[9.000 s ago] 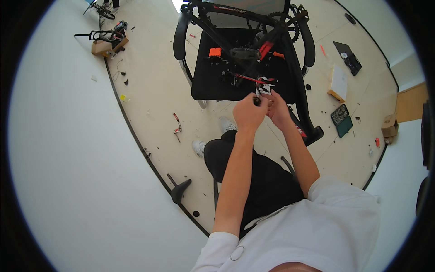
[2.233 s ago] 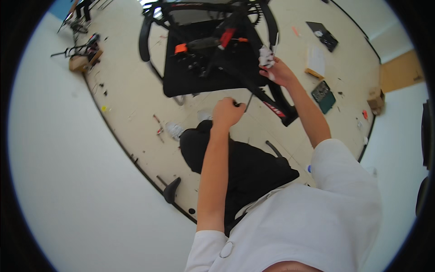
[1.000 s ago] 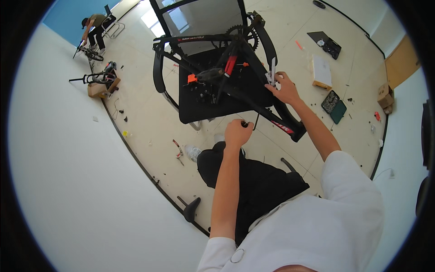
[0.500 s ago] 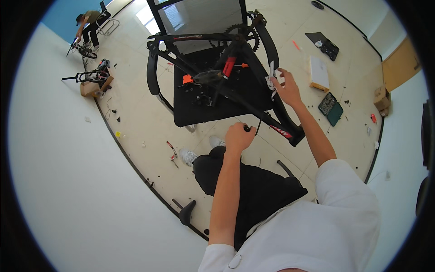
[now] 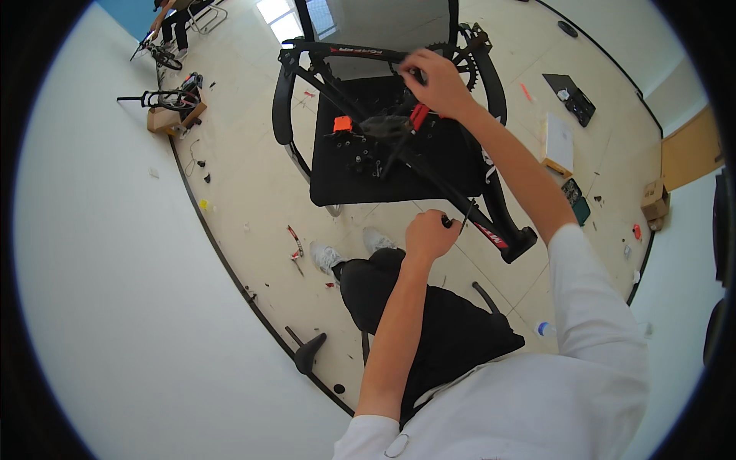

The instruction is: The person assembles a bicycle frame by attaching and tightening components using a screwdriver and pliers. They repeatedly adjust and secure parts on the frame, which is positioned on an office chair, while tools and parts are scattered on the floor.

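A black bicycle frame (image 5: pixel 441 180) with red patches rests across a black-seated office chair (image 5: pixel 333 172). My left hand (image 5: pixel 433 235) is closed around a small black tool (image 5: pixel 447 221) with a thin dark rod, beside the frame's near end. My right hand (image 5: pixel 441 86) reaches over the seat to the far tube of the frame, next to the toothed chainring (image 5: pixel 469 70). Its fingers are bent and smeared by motion, so what they hold is unclear. On the seat lie small dark bolts and parts (image 5: pixel 360 157) and an orange piece (image 5: pixel 342 124).
To the right on the floor are a white box (image 5: pixel 559 144), a dark green case (image 5: pixel 580 208) and a black tool case (image 5: pixel 579 103). A saddle (image 5: pixel 309 353) lies lower left. A fork on a carton (image 5: pixel 163 119) stands far left, near another person (image 5: pixel 178 23) with a bike.
My right hand has left the white piece at the chair's right armrest and moved up and left over the frame. My left hand keeps its hold on the black tool. The view has shifted.
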Demonstrator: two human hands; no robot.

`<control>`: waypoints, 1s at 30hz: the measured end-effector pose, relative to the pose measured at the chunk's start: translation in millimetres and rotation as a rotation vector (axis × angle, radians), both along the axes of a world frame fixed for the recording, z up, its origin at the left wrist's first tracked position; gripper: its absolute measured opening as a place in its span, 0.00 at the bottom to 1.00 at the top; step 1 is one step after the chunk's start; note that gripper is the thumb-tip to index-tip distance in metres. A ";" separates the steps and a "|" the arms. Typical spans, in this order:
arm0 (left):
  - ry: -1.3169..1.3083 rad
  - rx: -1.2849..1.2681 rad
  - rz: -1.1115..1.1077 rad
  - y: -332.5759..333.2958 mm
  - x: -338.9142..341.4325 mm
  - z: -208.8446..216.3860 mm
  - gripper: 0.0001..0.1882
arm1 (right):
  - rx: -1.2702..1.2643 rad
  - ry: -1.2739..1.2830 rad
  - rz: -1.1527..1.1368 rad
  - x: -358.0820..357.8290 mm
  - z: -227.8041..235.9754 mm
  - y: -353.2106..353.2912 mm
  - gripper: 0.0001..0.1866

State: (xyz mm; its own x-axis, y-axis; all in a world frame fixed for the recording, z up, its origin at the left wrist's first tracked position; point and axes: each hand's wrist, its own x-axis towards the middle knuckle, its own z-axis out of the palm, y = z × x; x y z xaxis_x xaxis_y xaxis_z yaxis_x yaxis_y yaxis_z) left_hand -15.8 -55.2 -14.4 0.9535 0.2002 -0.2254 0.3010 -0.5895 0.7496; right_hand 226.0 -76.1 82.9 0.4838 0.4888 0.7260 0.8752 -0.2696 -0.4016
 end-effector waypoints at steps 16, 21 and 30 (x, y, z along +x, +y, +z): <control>-0.050 -0.046 0.019 12.7 20.6 -11.0 0.17 | -0.461 -0.119 0.067 126.7 -4.4 166.3 0.10; 0.031 -0.088 -0.039 16.2 26.8 -4.8 0.17 | -0.426 -0.214 0.077 128.5 -8.5 164.6 0.09; -0.066 -0.043 -0.042 -0.4 30.1 -12.4 0.17 | -0.407 -0.348 0.057 151.7 -21.6 171.5 0.07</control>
